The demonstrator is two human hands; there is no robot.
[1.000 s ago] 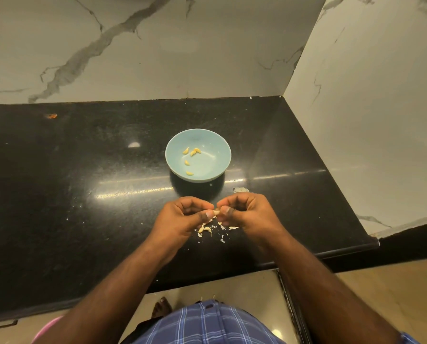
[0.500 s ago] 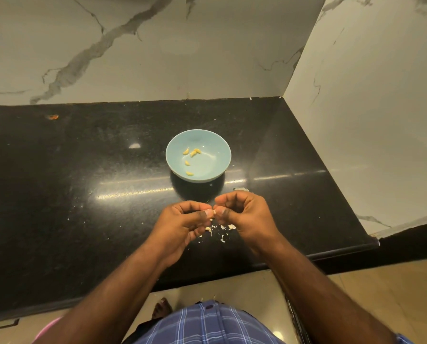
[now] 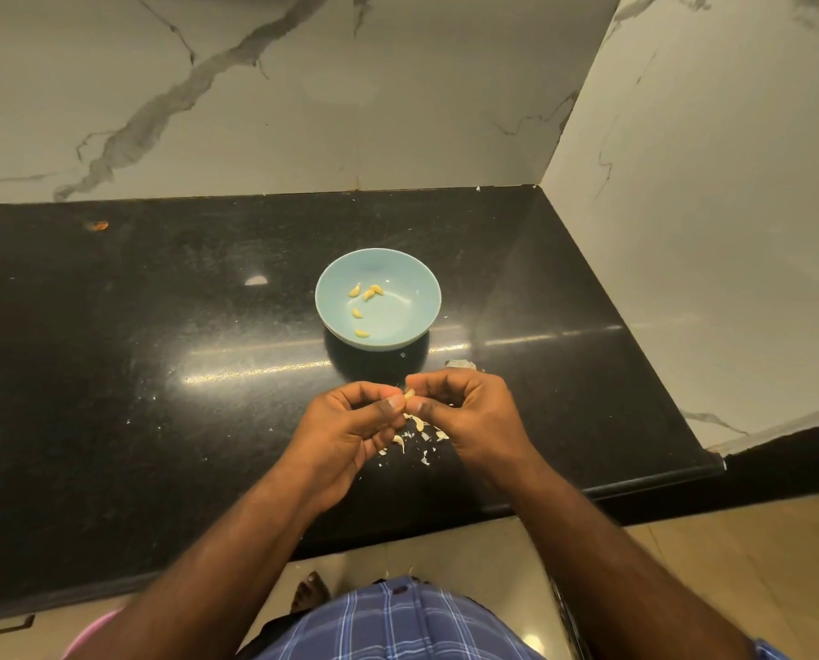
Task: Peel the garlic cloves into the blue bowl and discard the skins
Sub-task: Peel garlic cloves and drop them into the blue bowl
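On black bench (image 3: 159,373), blue bowl (image 3: 417,321) sits beyond my hands, five peeled cloves (image 3: 368,293) inside. Left hand (image 3: 350,431) and right hand (image 3: 469,416) meet just above bench, fingers of both pinching one clove (image 3: 409,394), looks mostly bare. Skins (image 3: 419,433) scattered beneath, not yet discarded. Judging: peeling partly done, this clove next for bowl, cleanup left.
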